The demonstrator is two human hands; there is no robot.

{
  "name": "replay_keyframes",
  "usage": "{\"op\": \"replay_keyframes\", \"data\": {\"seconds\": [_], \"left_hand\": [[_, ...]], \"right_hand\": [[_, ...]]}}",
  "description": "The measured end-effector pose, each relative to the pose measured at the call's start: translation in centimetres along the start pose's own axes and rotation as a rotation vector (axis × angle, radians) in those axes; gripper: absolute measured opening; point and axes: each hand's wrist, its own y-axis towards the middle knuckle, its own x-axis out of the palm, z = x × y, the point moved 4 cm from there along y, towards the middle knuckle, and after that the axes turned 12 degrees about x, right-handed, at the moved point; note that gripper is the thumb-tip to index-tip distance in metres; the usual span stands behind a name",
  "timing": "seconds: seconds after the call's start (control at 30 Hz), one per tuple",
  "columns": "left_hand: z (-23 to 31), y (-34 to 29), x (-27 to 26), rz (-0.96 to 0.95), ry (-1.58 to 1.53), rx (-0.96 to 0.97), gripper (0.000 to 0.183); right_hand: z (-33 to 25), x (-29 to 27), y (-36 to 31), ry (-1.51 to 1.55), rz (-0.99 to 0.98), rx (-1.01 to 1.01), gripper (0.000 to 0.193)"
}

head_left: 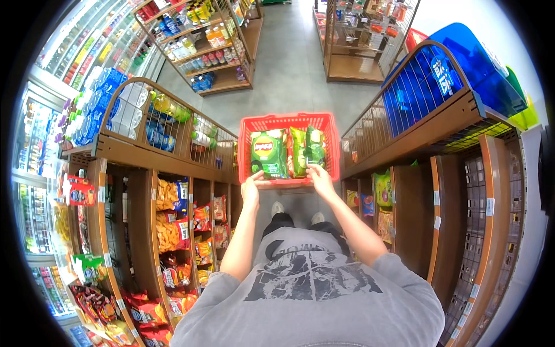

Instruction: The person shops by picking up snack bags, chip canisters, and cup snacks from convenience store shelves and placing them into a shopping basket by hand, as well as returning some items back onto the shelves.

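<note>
A red plastic shopping basket (245,147) is in front of me, above my shoes. Inside it lies a large green chip bag (268,151) on the left. To its right stand a yellow-green snack bag (298,151) and a darker green one (315,146). My left hand (253,184) is closed on the basket's near rim at the left, its fingertips by the large bag's lower edge. At the right part of the same rim, my right hand (318,177) is closed too, fingertips near the darker bag. The undersides of both grips are hidden.
Shelves of snack bags (172,194) flank me on the left, with bottles (163,107) behind a wire rail on top. On the right are brown shelves (413,220) and a big blue bin (457,63). Two racks (202,46) stand farther along the grey aisle floor (284,63).
</note>
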Motion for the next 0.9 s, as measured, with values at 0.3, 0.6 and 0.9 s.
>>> {"op": "replay_keyframes", "data": {"seconds": [0.3, 0.6, 0.9], "left_hand": [[-4.8, 7.0, -3.5, 0.028, 0.023, -0.047, 0.057], [-10.3, 12.1, -1.8, -0.132, 0.128, -0.164, 0.066], [-4.3, 13.1, -1.1, -0.494, -0.087, -0.069, 0.061]], "right_hand": [[-2.9, 9.4, 4.1, -0.261, 0.022, 0.059, 0.053], [-0.7, 13.6, 9.9, -0.259, 0.107, 0.171, 0.08], [-5.6, 11.6, 6.0, -0.016, 0.088, 0.039, 0.075]]}}
